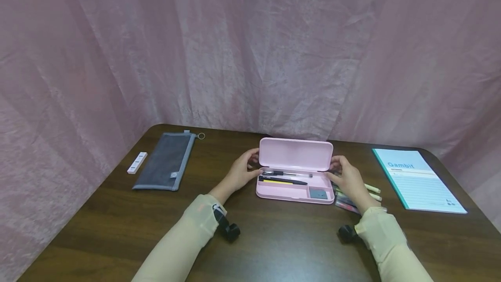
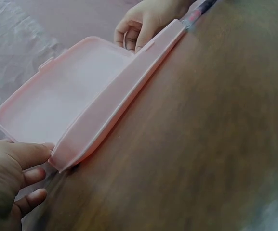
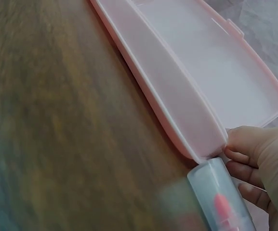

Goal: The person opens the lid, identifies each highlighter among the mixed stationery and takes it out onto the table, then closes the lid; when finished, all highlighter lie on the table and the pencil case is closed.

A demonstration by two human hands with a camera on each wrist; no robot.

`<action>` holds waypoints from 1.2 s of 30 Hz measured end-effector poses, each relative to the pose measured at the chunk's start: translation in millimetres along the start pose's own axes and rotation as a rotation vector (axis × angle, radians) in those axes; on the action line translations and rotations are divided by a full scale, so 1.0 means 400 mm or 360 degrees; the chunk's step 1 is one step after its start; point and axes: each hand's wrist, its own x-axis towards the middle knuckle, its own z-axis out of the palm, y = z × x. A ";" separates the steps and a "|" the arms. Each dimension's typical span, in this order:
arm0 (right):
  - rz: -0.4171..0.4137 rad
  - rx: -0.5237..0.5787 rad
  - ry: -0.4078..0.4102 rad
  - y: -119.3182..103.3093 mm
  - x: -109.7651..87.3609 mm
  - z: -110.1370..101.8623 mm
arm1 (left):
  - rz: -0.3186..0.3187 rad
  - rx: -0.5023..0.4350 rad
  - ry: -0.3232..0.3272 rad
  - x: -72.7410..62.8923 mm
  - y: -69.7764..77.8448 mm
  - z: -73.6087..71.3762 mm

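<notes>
A pink pencil case point(image 1: 270, 191) lies on the table with its lid point(image 1: 296, 153) raised. Inside are a clear-barrelled pen point(image 1: 291, 174), a black pen point(image 1: 283, 181) with yellow beneath it, and a grey-blue block like an eraser point(image 1: 318, 193) in the front right compartment. My left hand point(image 1: 238, 171) holds the case's left end, thumb at the corner and fingers bent beside the lid. At the opposite end my right hand point(image 1: 348, 179) holds it likewise, thumb tip on the corner in the right wrist view. Several capped markers point(image 1: 346, 203) lie partly hidden under my right hand.
To the left are a grey mesh zip pouch point(image 1: 162, 160) with a ring and a small white strip-like object point(image 1: 137, 162). A notepad point(image 1: 422, 179) marked "Gambit" lies at the right. A pink curtain point(image 1: 250, 55) hangs behind the table point(image 1: 266, 247).
</notes>
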 end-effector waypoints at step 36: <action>-0.0013 -0.0113 -0.0197 -0.026 -0.034 -0.059 | 0.0120 0.0010 0.0038 -0.007 -0.012 0.006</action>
